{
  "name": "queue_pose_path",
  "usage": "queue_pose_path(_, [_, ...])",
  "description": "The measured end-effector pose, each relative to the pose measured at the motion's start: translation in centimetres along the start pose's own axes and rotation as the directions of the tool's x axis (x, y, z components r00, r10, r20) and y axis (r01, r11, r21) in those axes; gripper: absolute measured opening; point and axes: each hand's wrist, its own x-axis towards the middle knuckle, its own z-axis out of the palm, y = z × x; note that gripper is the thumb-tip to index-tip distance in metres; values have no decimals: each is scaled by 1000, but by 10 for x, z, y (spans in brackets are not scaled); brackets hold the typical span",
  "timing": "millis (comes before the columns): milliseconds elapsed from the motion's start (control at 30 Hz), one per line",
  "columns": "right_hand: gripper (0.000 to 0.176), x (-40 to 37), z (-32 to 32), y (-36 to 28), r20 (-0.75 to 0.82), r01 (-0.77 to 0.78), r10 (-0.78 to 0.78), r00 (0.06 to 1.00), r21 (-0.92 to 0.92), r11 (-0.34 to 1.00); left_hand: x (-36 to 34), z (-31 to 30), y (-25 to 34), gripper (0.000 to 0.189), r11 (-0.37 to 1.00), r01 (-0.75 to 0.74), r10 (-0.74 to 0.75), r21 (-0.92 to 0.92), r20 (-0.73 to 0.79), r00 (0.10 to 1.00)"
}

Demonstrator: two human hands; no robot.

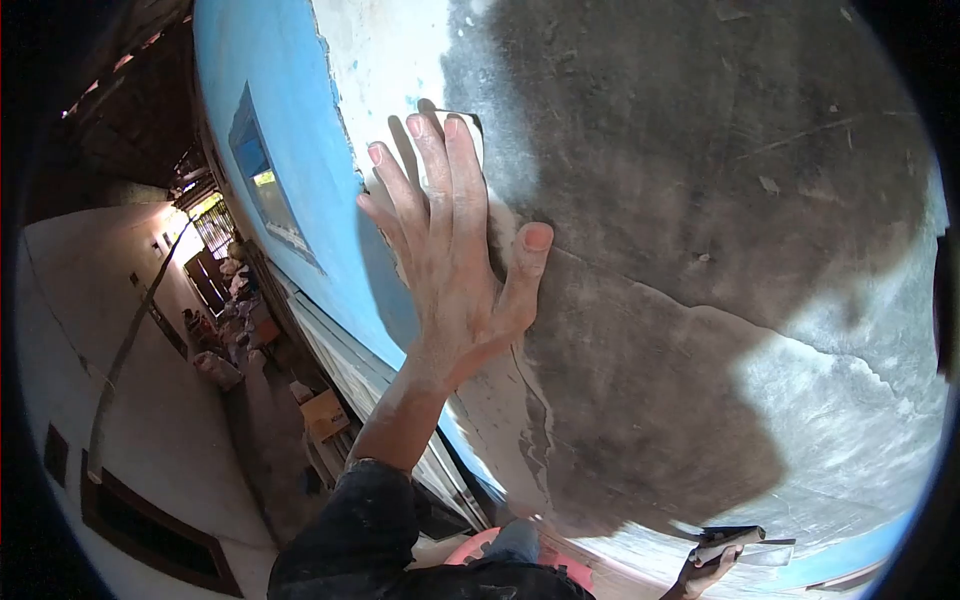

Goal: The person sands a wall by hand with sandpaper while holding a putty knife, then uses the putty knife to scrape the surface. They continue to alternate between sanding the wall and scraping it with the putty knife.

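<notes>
My left hand is raised with its fingers spread, dusty, against or just in front of the wall where white plaster meets grey cement. Part of a pale, flat thing with a dark edge shows behind its fingertips; what it is I cannot make out. Low at the right, my right hand has its fingers wrapped round a trowel-like tool with a flat blade, near the bottom of the wall. The grey wall carries a long crack and a large shadow.
Blue paint covers the wall at the left, round a small window. A narrow passage runs back at the left, with a cardboard box and piled bags. Something pink lies below, beside my leg.
</notes>
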Motion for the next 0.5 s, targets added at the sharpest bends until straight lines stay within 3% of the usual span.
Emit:
queue_pose_path(133, [41,-2,-9,4,-8,25,-25,1000,-9,1000,-30,3,10,84,991,39,-34,-125,41,999])
queue_pose_path(200, [42,-4,-21,16,-32,105,-110,993,-119,987,-44,7,12,84,989,32,-26,-143,48,999])
queue_pose_path(233, [42,-5,-36,30,-46,293,-352,935,-458,839,-37,7,10,85,995,7,-3,-100,45,999])
queue_pose_path(267, [42,-3,-54,47,55,387,-618,784,-822,417,-24,3,8,86,999,-17,19,-51,47,999])
queue_pose_path(300, [42,1,-57,51,50,381,-608,792,-819,428,-12,-1,4,87,999,-42,42,2,56,998])
queue_pose_path(333, [43,0,-56,50,140,382,-747,650,-910,161,-2,-3,1,87,999,-45,46,-15,42,998])
queue_pose_path(367, [38,-2,-26,11,-92,233,-325,941,-522,821,6,-3,-1,87,998,-45,45,-32,29,999])
queue_pose_path(400, [45,-3,-7,-16,26,-224,223,975,88,971,8,-3,-2,87,998,-40,40,-52,12,999])
queue_pose_path(500, [51,-3,-22,-5,41,-227,223,974,144,963,-23,0,4,88,995,-13,21,-101,72,997])
